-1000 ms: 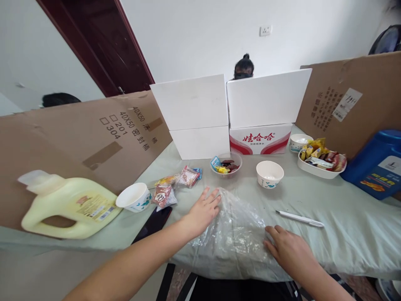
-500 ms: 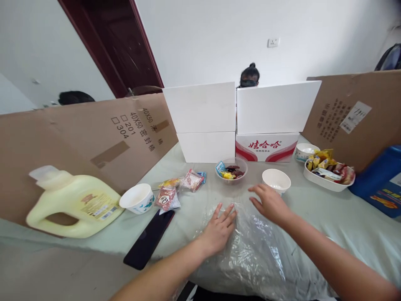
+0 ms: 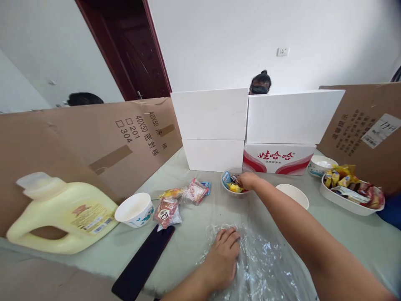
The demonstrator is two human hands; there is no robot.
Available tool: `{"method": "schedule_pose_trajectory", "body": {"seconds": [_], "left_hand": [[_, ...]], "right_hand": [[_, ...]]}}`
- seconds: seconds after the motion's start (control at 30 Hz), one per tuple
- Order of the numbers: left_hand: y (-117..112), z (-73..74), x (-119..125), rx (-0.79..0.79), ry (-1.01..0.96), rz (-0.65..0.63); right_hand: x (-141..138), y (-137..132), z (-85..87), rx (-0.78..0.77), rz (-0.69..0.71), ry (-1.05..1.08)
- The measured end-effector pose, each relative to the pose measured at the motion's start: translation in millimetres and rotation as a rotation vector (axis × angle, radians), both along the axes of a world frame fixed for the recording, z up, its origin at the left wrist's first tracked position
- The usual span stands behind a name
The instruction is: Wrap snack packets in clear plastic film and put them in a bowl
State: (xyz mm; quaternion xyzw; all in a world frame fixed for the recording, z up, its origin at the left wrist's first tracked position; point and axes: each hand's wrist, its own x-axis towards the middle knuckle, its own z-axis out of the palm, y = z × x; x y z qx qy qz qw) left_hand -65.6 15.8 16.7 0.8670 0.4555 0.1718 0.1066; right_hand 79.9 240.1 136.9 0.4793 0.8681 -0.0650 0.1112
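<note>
My right hand reaches into a clear plastic bowl at the middle of the table. Its fingers close at a small dark red snack packet; their tips are partly hidden. Blue and yellow packets lie beside it in the bowl. My left hand rests on a crumpled clear plastic bag near the front edge, fingers curled together on the film. A white paper bowl stands right of the clear bowl, partly covered by my right forearm.
Snack packets, a paper bowl, a black phone and a yellow jug are on the left. A white tray of snacks and another paper bowl stand right. White boxes and cardboard panels bound the table; a person sits beyond.
My right hand has moved forward and left from near the white bowl into the clear bowl. My left hand's spread fingers have curled on the plastic bag. The view has shifted slightly.
</note>
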Motion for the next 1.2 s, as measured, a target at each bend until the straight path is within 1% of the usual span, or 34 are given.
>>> {"method": "schedule_pose_trajectory", "body": {"seconds": [0.1, 0.17, 0.23, 0.3, 0.37, 0.4, 0.47, 0.5, 0.53, 0.57, 0.6, 0.67, 0.7, 0.73, 0.77, 0.8, 0.9, 0.97, 1.03, 1.13, 1.2], "left_hand": [[0, -1.2, 0, -0.009, -0.004, 0.005], [-1, -1.2, 0, 0.002, -0.006, 0.014], [-1, 0.0, 0, 0.025, -0.007, 0.032], [-2, 2.3, 1, 0.046, -0.004, 0.05], [-2, 4.9, 2, 0.054, 0.013, 0.047], [-2, 6.0, 3, 0.052, 0.028, 0.039], [-1, 7.7, 4, 0.04, 0.069, 0.026], [0, 8.7, 4, 0.03, 0.091, 0.022], [0, 9.8, 3, 0.021, 0.112, 0.021], [1, 11.5, 2, 0.014, 0.132, 0.024], [1, 13.9, 0, 0.011, 0.15, 0.034], [0, 20.9, -6, 0.016, 0.188, 0.078], [0, 25.5, -10, 0.019, 0.21, 0.109], [0, 30.6, -13, 0.019, 0.235, 0.144], [0, 36.0, -16, 0.021, 0.263, 0.172], [1, 41.5, -18, 0.028, 0.291, 0.189], [7, 57.1, -20, 0.124, 0.34, 0.192], [16, 65.3, -21, 0.213, 0.343, 0.212], [27, 70.5, -25, 0.248, 0.352, 0.285], [37, 71.4, -30, 0.223, 0.4, 0.416], [34, 66.6, -26, 0.215, 0.396, 0.442]], "right_hand": [[-2, 0, 0.9, -0.017, -0.012, -0.004], [2, 0, 5.7, -0.018, -0.014, 0.022], [10, -7, 11.4, 0.003, -0.022, 0.07], [19, -26, 13.2, 0.049, -0.031, 0.134], [25, -62, 5.7, 0.099, -0.034, 0.196], [27, -86, -2.6, 0.118, -0.016, 0.234], [30, -139, -27.9, 0.148, 0.04, 0.312], [33, -164, -43.6, 0.17, 0.163, 0.432], [38, -185, -59.7, 0.171, 0.259, 0.508], [45, -200, -75.2, 0.165, 0.299, 0.529], [54, -210, -88.9, 0.178, 0.267, 0.493], [78, -215, -108.6, 0.247, 0.008, 0.353], [90, -213, -114.3, 0.292, -0.124, 0.289], [102, -210, -117.5, 0.333, -0.203, 0.243], [111, -207, -118.6, 0.373, -0.233, 0.218], [117, -205, -118.3, 0.412, -0.213, 0.213], [118, -210, -113.3, 0.485, -0.014, 0.263], [111, -223, -110.0, 0.468, 0.108, 0.291], [105, -240, -107.5, 0.437, 0.165, 0.297], [105, -265, -101.1, 0.413, 0.125, 0.277], [109, -277, -93.0, 0.37, 0.062, 0.256]]}}
